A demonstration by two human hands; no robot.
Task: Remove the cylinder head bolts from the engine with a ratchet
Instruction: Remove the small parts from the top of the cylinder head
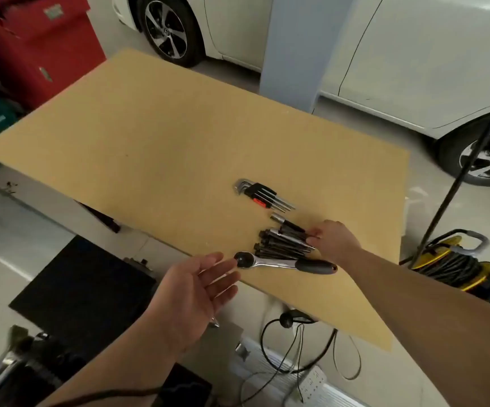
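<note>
A chrome ratchet (279, 263) with a black handle lies near the front edge of the tan board table (155, 136). Just behind it sits a pile of several long dark bolts (281, 245), with a socket extension (286, 223) on the far side. My right hand (333, 239) reaches over the table and pinches the ends of the bolts at the pile's right side. My left hand (196, 292) hovers palm up, fingers straight, by the table's front edge, its fingertips close to the ratchet head. Part of the engine (17, 365) shows at the bottom left, blurred.
A set of hex keys (259, 195) lies behind the bolts. A yellow cable reel (455, 259) and a black pole (466, 160) stand to the right. Cables and a power strip (308, 380) lie under the table. A white car (414, 54) and red cabinets (32, 39) stand behind.
</note>
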